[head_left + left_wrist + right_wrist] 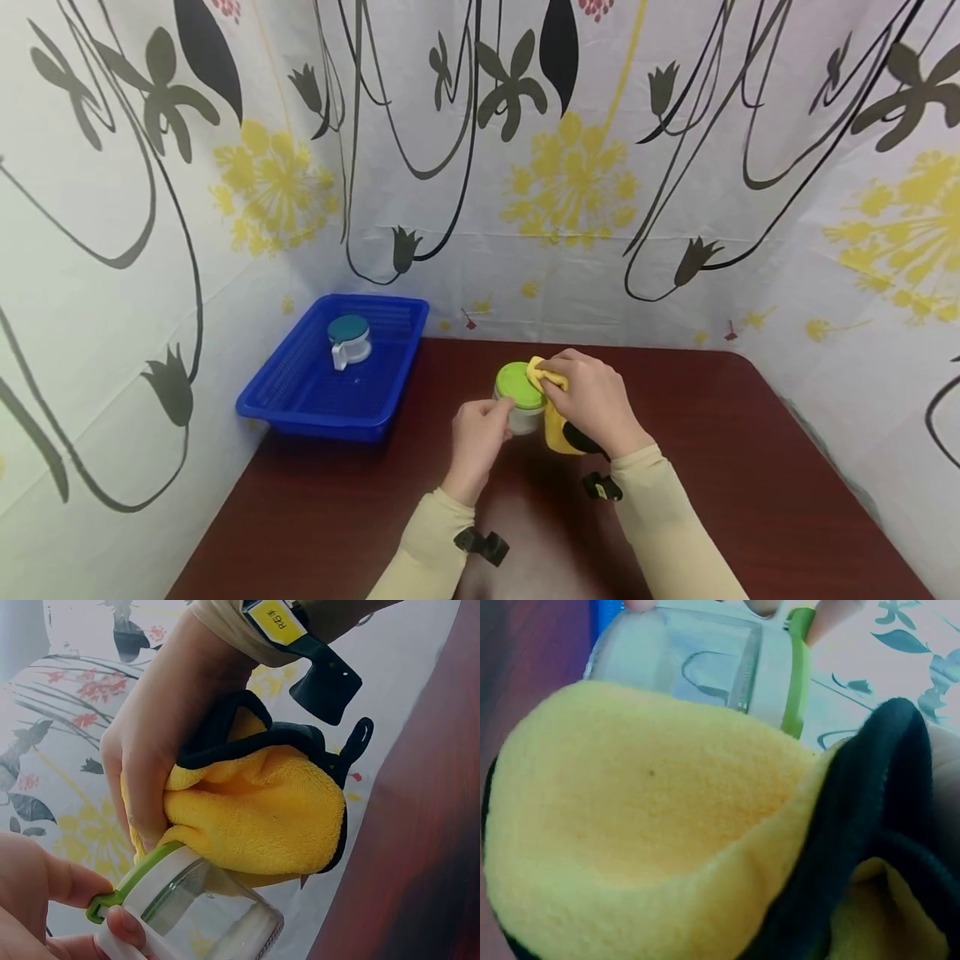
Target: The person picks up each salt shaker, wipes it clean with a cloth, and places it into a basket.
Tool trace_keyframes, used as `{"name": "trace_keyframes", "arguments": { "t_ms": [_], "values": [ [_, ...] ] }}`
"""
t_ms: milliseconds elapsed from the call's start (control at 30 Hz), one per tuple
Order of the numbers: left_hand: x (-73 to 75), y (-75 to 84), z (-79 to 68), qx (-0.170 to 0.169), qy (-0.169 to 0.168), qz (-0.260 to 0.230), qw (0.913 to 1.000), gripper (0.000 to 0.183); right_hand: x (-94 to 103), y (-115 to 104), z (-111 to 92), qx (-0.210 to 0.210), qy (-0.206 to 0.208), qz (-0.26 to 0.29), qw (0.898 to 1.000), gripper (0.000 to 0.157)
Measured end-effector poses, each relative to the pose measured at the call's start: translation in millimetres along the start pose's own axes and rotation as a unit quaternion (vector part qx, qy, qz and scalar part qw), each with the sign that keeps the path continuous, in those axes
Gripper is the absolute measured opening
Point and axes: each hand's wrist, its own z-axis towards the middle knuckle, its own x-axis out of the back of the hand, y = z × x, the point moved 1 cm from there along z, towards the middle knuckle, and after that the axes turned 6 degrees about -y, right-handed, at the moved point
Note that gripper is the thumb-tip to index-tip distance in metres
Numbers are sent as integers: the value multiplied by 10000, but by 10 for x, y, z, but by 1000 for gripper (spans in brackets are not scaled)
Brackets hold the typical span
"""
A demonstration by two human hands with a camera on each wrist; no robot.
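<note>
A clear glass jar (225, 915) with a white collar and a green lid (519, 385) is held above the table. My left hand (480, 437) grips it by the handle side, thumb and fingers at the lid's edge in the left wrist view. My right hand (596, 400) pinches a yellow cloth (255, 810) with black edging and presses it on the lid's right side. In the right wrist view the cloth (645, 795) hangs in front of the jar (697, 656) and hides part of it. The right fingertips are partly covered by the cloth.
A blue plastic basket (315, 422) stands at the table's back left. Inside it sits a white jar with a teal lid (348, 328). The dark red table (697, 467) meets a patterned curtain (480, 183) at the back and sides.
</note>
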Motion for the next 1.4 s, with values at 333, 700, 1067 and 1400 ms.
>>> {"name": "trace_keyframes", "arguments": {
  "t_ms": [333,700,1067,1400],
  "values": [
    [7,-46,-4,25,84,251,9996,43,-136,-199,-4,136,195,-379,9990,20],
    [36,-102,-16,114,-29,-69,9999,44,-134,-412,24,823,-209,-333,9958,24],
    [40,-67,-86,2,7,-25,10000,47,-81,-464,36,360,-144,-490,9980,23],
    [21,-38,-171,-12,17,-147,9999,42,-11,-311,91,-812,-109,-368,9960,22]
  ]
}}
